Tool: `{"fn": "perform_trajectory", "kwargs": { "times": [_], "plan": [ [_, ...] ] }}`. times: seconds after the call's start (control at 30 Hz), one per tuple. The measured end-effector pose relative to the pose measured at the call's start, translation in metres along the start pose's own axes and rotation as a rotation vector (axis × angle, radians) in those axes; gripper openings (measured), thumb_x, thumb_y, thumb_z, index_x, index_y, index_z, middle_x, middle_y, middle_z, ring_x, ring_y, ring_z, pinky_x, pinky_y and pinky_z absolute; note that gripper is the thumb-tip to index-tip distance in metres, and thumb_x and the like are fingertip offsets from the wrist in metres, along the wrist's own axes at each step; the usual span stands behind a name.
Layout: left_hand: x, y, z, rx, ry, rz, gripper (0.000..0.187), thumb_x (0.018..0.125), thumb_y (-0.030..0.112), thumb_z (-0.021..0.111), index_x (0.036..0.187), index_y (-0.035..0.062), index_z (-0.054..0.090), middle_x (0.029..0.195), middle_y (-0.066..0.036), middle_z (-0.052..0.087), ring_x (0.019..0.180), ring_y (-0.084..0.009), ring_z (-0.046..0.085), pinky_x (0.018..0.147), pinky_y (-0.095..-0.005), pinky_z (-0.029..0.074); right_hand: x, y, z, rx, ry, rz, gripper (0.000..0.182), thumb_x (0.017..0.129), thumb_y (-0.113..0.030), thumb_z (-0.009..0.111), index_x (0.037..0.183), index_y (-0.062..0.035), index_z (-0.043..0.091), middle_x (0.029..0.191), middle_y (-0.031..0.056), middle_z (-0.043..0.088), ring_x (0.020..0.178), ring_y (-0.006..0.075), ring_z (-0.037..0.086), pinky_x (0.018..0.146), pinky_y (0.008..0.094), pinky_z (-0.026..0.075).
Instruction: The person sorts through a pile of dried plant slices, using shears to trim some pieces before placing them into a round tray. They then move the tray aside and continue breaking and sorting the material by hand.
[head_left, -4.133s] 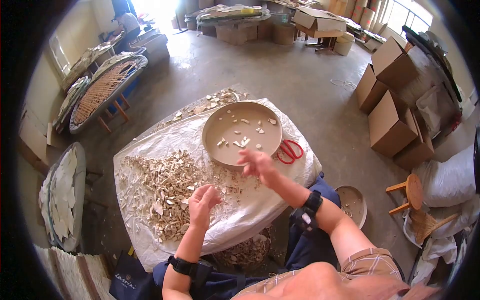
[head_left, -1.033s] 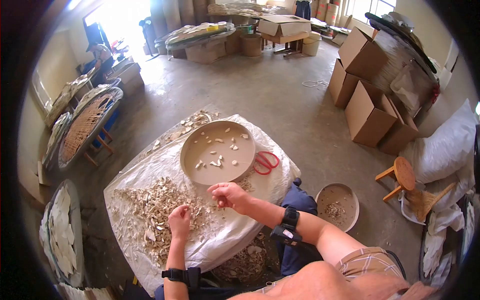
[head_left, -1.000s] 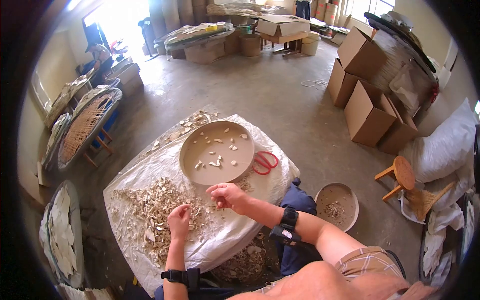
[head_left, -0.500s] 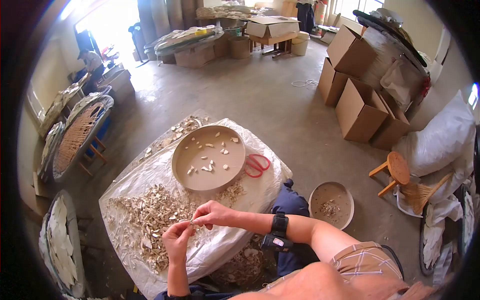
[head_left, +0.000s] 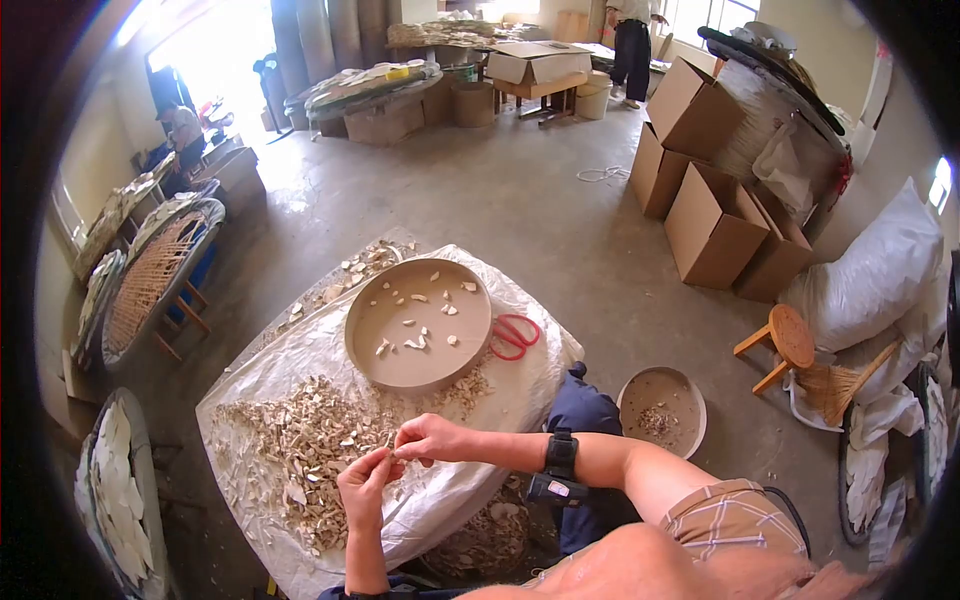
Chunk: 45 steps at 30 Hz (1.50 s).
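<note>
My left hand point(head_left: 366, 482) and my right hand point(head_left: 432, 440) meet over the near edge of a heap of dried, pale chips point(head_left: 300, 455). Fingertips of both are pinched together around a small pale dried piece, mostly covered by the fingers. The heap lies on a white sheet point(head_left: 535, 385). Beyond my hands on the sheet stands a round shallow tray point(head_left: 395, 365) with several pale pieces scattered in it. Red-handled scissors point(head_left: 516, 338) rest against the sheet at the tray's right side.
A round basin point(head_left: 704, 415) with small scraps stands on the floor at right. Further right are a wooden stool point(head_left: 791, 336), a straw broom point(head_left: 828, 392) and open cardboard boxes point(head_left: 707, 235). Racks of pale slices point(head_left: 122, 485) line the left. One person point(head_left: 632, 50) stands far back; another point(head_left: 183, 130) is far left.
Both hands have shifted slightly right, still pinched together. The person at the back has come more fully into view. The tray and heap look the same.
</note>
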<state>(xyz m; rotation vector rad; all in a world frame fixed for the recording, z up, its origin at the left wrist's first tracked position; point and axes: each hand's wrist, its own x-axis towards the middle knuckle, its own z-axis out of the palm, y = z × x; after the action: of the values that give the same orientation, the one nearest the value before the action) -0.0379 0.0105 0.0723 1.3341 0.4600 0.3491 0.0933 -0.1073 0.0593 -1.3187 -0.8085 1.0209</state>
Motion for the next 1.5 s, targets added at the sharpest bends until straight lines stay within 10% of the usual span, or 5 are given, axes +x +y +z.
{"fn": "perform_trajectory", "kwargs": {
  "times": [1.07, 1.5],
  "plan": [
    [-0.003, -0.016, 0.009, 0.004, 0.002, -0.019, 0.014, 0.078, 0.001, 0.058, 0.09, -0.0064, 0.06, 0.078, -0.01, 0.062, 0.063, -0.0133, 0.06, 0.058, -0.0233, 0.05, -0.005, 0.007, 0.0, -0.512, 0.09, -0.229, 0.014, 0.077, -0.012, 0.052, 0.08, -0.0003, 0.06, 0.063, 0.0038, 0.056, 0.051, 0.0087, 0.051, 0.048, 0.0242, 0.043],
    [0.0, -0.008, 0.003, -0.125, 0.006, -0.099, 0.016, 0.079, 0.005, 0.059, 0.092, -0.0049, 0.06, 0.078, -0.009, 0.062, 0.063, -0.0133, 0.06, 0.057, -0.0227, 0.051, -0.005, 0.001, -0.004, 0.122, -0.074, 0.109, 0.016, 0.084, -0.018, 0.053, 0.078, -0.0042, 0.058, 0.063, -0.0011, 0.051, 0.05, 0.0059, 0.047, 0.046, 0.0198, 0.039]
  ]
}}
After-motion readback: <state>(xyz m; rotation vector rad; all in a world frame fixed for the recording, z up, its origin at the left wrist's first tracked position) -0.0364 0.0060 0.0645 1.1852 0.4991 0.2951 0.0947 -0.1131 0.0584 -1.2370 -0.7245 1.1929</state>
